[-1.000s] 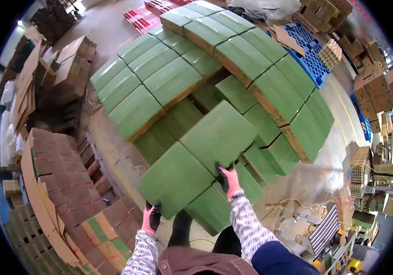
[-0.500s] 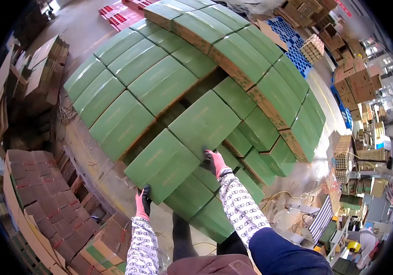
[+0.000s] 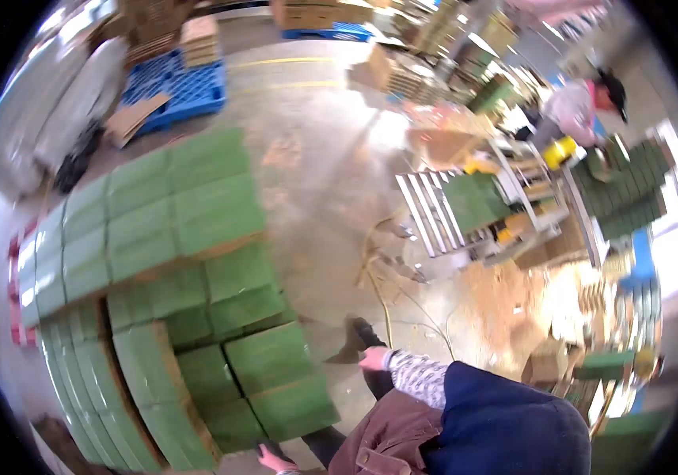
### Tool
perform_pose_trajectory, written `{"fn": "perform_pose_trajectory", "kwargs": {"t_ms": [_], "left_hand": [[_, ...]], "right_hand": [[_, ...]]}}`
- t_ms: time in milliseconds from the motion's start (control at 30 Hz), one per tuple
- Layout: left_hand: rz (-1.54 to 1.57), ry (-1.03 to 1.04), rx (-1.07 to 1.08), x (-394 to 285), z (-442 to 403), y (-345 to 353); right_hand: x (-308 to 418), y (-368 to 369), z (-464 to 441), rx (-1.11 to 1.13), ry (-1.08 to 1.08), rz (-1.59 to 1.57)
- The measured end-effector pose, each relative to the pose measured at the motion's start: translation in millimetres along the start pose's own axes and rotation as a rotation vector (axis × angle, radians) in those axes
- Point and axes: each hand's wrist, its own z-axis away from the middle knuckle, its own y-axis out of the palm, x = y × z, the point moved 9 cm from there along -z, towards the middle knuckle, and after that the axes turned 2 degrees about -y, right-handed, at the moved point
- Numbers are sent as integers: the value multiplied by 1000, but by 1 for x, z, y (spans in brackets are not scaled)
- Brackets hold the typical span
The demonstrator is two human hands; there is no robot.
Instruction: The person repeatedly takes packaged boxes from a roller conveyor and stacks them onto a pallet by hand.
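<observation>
Concrete floor (image 3: pixel 307 158) extended across the middle of the work area, with a blue pallet (image 3: pixel 200 89) at the far left and a roller conveyor (image 3: pixel 427 212) at the right. A co-worker (image 3: pixel 570 117) was stationed at the far right, beyond the conveyor. Green boxes (image 3: pixel 145 229) occupied the left side, stacked in stepped layers; the higher layer stood on the far side, and dark gaps showed between some rows. One near-right box (image 3: pixel 291 405) formed the near corner of the stack.

Judged from this view, good handling of the boxes called for the following: support at the lower edges on opposite sides, carton faces kept square to their neighbours, and no dragging over the adjoining edges. Firm footing was equally advisable, since a cable (image 3: pixel 381 297) lay on the floor just beyond the feet.

Left hand (image 3: pixel 273 458): positioned at the near edge of the stack, its dark fingers (image 3: pixel 260 446) at or just beside the lowest visible box edge. Contact could not be confirmed, nor could the finger opening. Right hand (image 3: pixel 373 359): located in front of the body, apart from the stack. No carton was visible in it; blur concealed whether its fingers were spread or curled.
</observation>
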Motion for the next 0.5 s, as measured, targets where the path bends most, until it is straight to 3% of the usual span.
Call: {"fn": "perform_pose_trajectory", "kwargs": {"t_ms": [133, 267, 400, 467, 500], "left_hand": [[-303, 32, 329, 47, 83, 172], [-444, -67, 561, 101, 141, 348], [-665, 71, 999, 119, 260, 521], [-762, 34, 1119, 122, 318, 575], [-771, 49, 1170, 127, 327, 591]], "right_hand": [[-222, -78, 29, -143, 326, -188], [-354, -161, 72, -302, 298, -349], [-402, -239, 150, -501, 429, -718], [-460, -225, 143, -554, 542, -515], [-435, -237, 152, -488, 398, -720]]}}
